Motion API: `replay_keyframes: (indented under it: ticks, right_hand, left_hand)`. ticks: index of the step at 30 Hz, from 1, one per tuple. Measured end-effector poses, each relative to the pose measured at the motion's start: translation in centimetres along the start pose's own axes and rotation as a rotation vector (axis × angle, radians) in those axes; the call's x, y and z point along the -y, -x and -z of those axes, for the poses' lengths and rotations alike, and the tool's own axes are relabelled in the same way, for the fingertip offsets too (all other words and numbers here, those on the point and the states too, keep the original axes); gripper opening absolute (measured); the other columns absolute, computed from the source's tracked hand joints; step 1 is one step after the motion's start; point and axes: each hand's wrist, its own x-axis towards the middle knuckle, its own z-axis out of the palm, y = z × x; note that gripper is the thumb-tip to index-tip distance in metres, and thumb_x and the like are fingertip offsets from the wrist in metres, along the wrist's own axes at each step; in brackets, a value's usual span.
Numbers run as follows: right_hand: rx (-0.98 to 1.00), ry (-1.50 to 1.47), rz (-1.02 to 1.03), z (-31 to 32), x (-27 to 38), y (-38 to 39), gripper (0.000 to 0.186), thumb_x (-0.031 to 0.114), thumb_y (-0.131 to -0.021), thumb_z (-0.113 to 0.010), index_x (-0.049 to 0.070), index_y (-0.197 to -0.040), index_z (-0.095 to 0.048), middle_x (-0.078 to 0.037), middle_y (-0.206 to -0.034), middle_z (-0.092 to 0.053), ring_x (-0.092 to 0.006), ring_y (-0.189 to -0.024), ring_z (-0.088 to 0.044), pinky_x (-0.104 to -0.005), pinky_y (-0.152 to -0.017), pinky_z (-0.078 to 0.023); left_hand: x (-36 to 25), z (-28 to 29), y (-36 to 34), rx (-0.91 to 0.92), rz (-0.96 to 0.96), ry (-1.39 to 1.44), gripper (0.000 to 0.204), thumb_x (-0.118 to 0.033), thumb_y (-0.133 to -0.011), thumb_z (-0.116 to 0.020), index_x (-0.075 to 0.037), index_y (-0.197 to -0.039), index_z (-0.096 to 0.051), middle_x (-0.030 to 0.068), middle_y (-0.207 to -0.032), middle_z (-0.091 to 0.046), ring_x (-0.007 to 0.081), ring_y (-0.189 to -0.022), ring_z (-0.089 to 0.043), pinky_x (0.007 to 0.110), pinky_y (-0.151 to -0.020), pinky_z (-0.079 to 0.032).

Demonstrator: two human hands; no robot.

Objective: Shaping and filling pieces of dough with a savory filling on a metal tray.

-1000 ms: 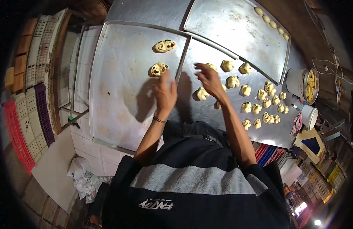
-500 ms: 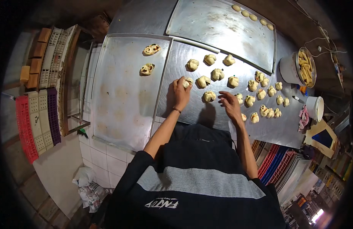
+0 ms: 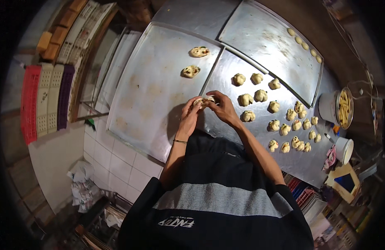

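Landmark: the seam where the two metal trays meet; we place everything from it.
Dough piece: right at the seam's near end, lifted just off the metal as far as we can judge, caught between both hands.
Left hand: on the left-tray side of the seam, fingers curled and pinching the dough from its left and underside.
Right hand: on the right-tray side, fingertips pressed together on the dough's right edge, thumb over the top.
Which hand is nearer: neither; we see both touching the dough, which lies between the two sets of fingertips.
Long axis: we read it as running left to right, hand to hand; too small and covered to be sure.
Shaped pieces: two, beyond the hands, just left of the seam.
Dough balls: a scatter right of the seam, the closest near the right hand.
Filling tub: well right of the seam, past the balls.
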Motion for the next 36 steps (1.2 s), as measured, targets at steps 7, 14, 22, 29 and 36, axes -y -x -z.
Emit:
replay_keyframes:
  ticks: [7,14,22,29,36]
  right_hand:
    - [0.082,-0.190,-0.130,-0.3,0.0,-1.6,0.032,0.022,-0.094,-0.069,-0.004,-0.113,-0.068,-0.009,-0.087,-0.069,-0.0115,-0.073,-0.059,-0.0264,-0.065,-0.049]
    - [0.050,0.272,0.176,1.6,-3.4,-1.8,0.032,0.017,-0.091,-0.068,-0.002,-0.116,-0.068,-0.017,-0.093,-0.071,-0.0224,-0.080,-0.069,-0.0334,-0.070,-0.055]
    - [-0.121,0.271,0.018,-3.1,0.1,1.1,0.024,0.012,-0.085,-0.065,-0.007,-0.099,-0.070,-0.026,-0.095,-0.070,-0.0355,-0.090,-0.070,-0.0384,-0.078,-0.055]
    - [0.045,0.127,-0.072,-1.0,1.3,1.7,0.039,0.007,-0.092,-0.058,-0.005,-0.129,-0.057,-0.020,-0.103,-0.071,-0.0257,-0.090,-0.070,-0.0355,-0.080,-0.056]
    - [-0.358,0.037,-0.247,8.2,-2.1,10.4,0.034,0.010,-0.098,-0.056,-0.003,-0.130,-0.058,-0.016,-0.110,-0.070,-0.0213,-0.094,-0.069,-0.0327,-0.080,-0.055]
  left_hand:
    - [1.1,0.7,0.0,-0.152,-0.142,0.131,0.020,-0.015,-0.100,-0.061,-0.008,-0.118,-0.060,0.0025,-0.111,-0.064,0.0133,-0.103,-0.060,0.028,-0.090,-0.048]
    - [3.0,-0.4,-0.5,-0.348,-0.577,-1.062,0.030,-0.017,-0.096,-0.063,-0.004,-0.123,-0.058,0.0153,-0.115,-0.060,0.0286,-0.104,-0.059,0.035,-0.089,-0.049]
    - [3.4,2.3,2.0,-0.453,-0.367,-1.005,0.030,-0.013,-0.090,-0.068,0.002,-0.115,-0.064,0.0176,-0.095,-0.070,0.0310,-0.088,-0.067,0.040,-0.080,-0.052]
    - [-2.6,2.3,4.1,-0.440,-0.387,-1.570,0.045,-0.017,-0.095,-0.059,-0.001,-0.137,-0.052,0.0247,-0.131,-0.057,0.0403,-0.122,-0.054,0.050,-0.103,-0.042]
    - [0.4,-3.8,-1.8,0.378,-0.430,-1.301,0.058,-0.011,-0.093,-0.059,0.002,-0.146,-0.039,0.0282,-0.141,-0.048,0.0443,-0.129,-0.048,0.047,-0.108,-0.040]
